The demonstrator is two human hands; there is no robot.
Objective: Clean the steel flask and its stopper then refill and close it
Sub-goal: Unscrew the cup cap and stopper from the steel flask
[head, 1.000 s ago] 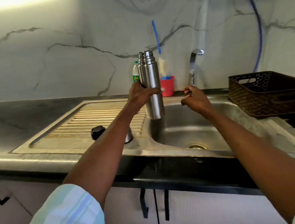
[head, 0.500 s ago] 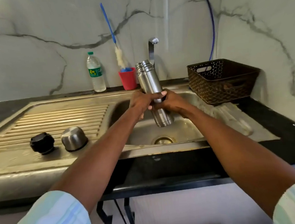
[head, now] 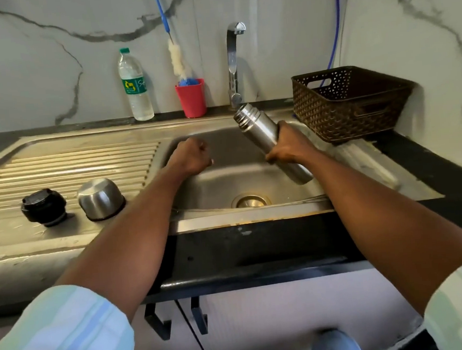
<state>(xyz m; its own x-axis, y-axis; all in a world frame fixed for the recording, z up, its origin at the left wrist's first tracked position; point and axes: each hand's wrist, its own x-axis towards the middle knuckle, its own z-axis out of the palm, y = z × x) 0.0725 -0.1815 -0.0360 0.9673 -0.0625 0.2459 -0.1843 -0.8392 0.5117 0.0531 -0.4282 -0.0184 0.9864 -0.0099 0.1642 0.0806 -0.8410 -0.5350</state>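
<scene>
The steel flask (head: pixel 265 139) is held over the sink basin (head: pixel 224 172) by the right hand (head: pixel 287 145), whose fingers are wrapped round the middle of its body. Its long axis is tilted: the open, threaded mouth points up and toward the far left, ending just below and beside the base of the tap (head: pixel 234 64), while the closed bottom points down toward the near right. The tap spout stands above the mouth and slightly behind it, so the judgement is that the coming move depends on bringing the mouth under the spout, or on tipping the flask further to empty it into the basin. No running water is visible. The left hand (head: pixel 191 158) hovers over the left part of the basin, fingers curled into a loose fist and holding nothing; it is apart from the flask, and it is the hand nearer the drainboard. On that ribbed steel drainboard (head: pixel 66 165) stand the black stopper (head: pixel 44 206), ridged plastic, and beside it to the right the steel cap (head: pixel 101 197), a smooth dome placed mouth down. The flask is a slim, brushed cylinder, smooth, probably slippery when wet. Behind the sink a red cup (head: pixel 192 99) holds a blue-handled bottle brush (head: pixel 175 57), well apart from both hands.
</scene>
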